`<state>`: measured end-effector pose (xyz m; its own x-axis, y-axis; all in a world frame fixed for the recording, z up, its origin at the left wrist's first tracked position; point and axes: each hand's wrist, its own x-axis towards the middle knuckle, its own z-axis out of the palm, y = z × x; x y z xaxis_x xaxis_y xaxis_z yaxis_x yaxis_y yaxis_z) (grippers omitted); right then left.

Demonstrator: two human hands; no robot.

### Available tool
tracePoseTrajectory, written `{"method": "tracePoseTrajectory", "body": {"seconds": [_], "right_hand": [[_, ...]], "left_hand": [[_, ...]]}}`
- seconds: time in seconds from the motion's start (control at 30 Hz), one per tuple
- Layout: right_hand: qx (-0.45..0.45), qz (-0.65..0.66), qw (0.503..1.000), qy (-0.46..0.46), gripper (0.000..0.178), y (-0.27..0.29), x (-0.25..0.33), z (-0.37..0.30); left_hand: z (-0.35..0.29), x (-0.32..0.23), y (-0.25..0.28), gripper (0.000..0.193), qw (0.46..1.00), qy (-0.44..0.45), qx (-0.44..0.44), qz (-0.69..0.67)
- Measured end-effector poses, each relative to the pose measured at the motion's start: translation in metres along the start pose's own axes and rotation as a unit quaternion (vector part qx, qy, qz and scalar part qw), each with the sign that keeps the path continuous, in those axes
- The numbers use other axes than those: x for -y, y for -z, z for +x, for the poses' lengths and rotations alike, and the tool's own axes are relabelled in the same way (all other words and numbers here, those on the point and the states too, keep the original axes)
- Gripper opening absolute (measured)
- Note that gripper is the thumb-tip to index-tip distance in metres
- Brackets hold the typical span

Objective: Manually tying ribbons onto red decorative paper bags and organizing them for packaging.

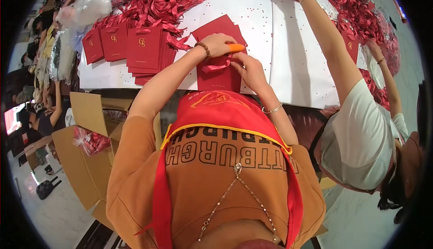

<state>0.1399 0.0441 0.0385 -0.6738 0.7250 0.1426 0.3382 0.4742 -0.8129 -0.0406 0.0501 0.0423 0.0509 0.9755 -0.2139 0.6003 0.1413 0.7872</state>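
A red paper gift bag [218,83] lies flat at the table's front edge, on top of other red bags [224,23] that stick out behind it. My left hand [217,45] is bent over its upper part, fingers curled down on it; an orange finger cover [236,48] sits on one finger. My right hand [252,72] is beside the bag's right edge, thumb and finger closed on a red ribbon [215,67] looped across the bag. The exact grip of the left fingertips is hidden under that hand.
Stacked red bags [144,48] with ribbons stand to the left, before a heap of red ribbon-tied bags [169,0]. The white table [293,68] has small red specks. An open cardboard box [83,158] is below left. A co-worker's arm [324,41] reaches over the right side.
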Motion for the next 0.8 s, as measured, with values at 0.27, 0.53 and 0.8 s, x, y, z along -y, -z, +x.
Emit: {"method": "tracePoseTrajectory", "body": {"seconds": [0.27, 0.53, 0.8], "right_hand": [[-0.122, -0.044, 0.990, 0.049, 0.031, -0.010, -0.014, -0.007], [0.032, 0.187, 0.980, -0.063, 0.053, -0.003, 0.004, -0.003], [-0.099, 0.425, 0.889, -0.138, 0.047, -0.007, 0.010, 0.002]], "left_hand": [[0.010, 0.017, -0.001, 0.043, 0.993, -0.011, 0.109, -0.045], [0.030, 0.027, 0.046, 0.021, 0.922, 0.197, -0.022, -0.333], [-0.035, -0.006, 0.043, 0.054, 0.949, 0.117, -0.192, -0.220]]}}
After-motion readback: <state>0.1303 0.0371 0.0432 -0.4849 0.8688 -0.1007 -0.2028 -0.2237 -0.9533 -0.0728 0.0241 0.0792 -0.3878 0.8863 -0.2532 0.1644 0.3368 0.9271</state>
